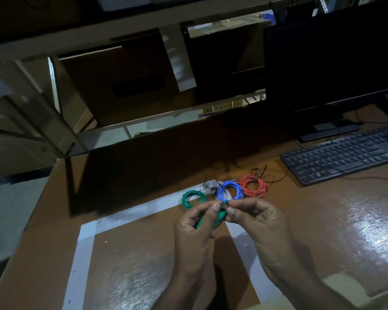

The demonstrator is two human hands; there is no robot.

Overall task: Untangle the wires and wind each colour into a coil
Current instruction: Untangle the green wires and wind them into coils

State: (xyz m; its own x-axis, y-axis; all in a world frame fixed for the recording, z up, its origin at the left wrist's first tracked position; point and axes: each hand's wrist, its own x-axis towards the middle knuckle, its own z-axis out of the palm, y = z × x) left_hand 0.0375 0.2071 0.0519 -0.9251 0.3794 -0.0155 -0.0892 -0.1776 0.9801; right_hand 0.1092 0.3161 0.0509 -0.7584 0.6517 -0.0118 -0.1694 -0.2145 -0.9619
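Both my hands are up just above the bench (323, 220), close together w/ fingertips nearly meeting. Left hand (195, 227) is curled round a green coil (220, 217), thumb on top; right hand (253, 217) pinches smth small & dark at the coil's top edge, prob. a tie or the wire end, too small to tell. Looks like I'm fastening off this bundle, so: keep the left grip firm so the loops don't spring apart, cinch w/ the right in short pulls, don't kink the insulation. Just beyond my fingers, on the white tape outline (143, 211), lie three finished rings in a row: second green coil (189, 199) on the left, blue coil (230, 190) in the middle, red coil (254, 185) on the right, blue & red touching. Red one has a loose tail trailing toward the keyboard (343, 155); that may need tucking in later. Dark monitor (332, 63) stands behind the keyboard, far right.
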